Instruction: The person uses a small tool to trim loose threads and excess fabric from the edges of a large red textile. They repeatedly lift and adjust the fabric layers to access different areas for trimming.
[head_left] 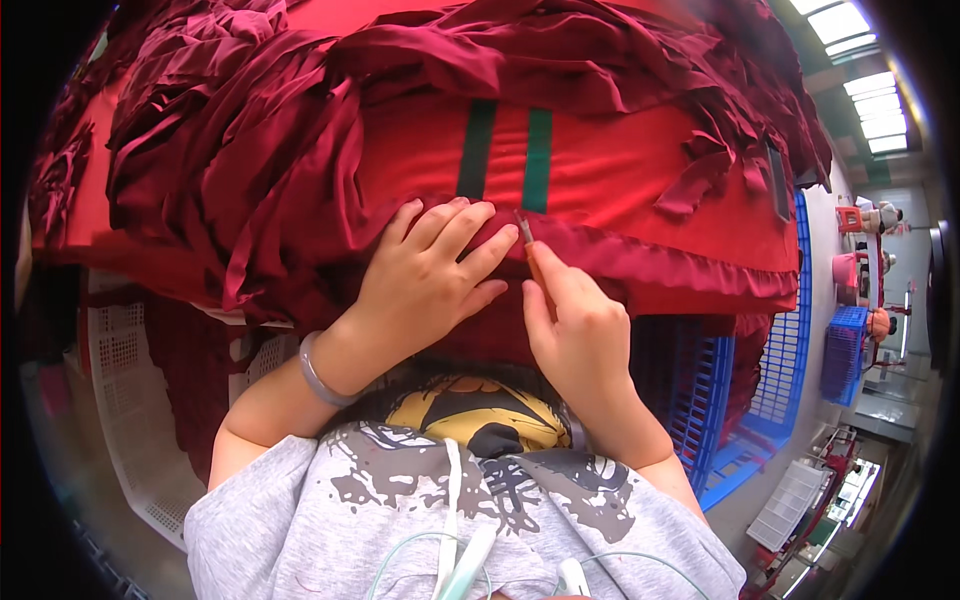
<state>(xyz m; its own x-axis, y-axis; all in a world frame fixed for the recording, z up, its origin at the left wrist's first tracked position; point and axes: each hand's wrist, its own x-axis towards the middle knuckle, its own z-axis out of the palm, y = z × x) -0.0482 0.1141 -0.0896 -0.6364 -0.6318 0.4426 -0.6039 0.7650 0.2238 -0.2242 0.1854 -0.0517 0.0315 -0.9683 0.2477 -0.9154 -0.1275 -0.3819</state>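
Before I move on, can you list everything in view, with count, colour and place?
Tabletop: one, red, upper centre
Cloth: many strips, maroon, heaped across the tabletop
Tool: one, brown handle, centre, tip at the cloth
Bands: two, green, on the tabletop's middle
Flat object: one, dark, tabletop's right side
White basket: at least one, white, lower left
Blue baskets: at least two, blue, right
Bright panels: two groups, white, upper right
Far background: several things, mixed colours, right, too small to count
Shirt: one, grey, printed, bottom
Bracelet: one, grey, left wrist
Left hand: one, bare, on the cloth
Right hand: one, bare, gripping the tool
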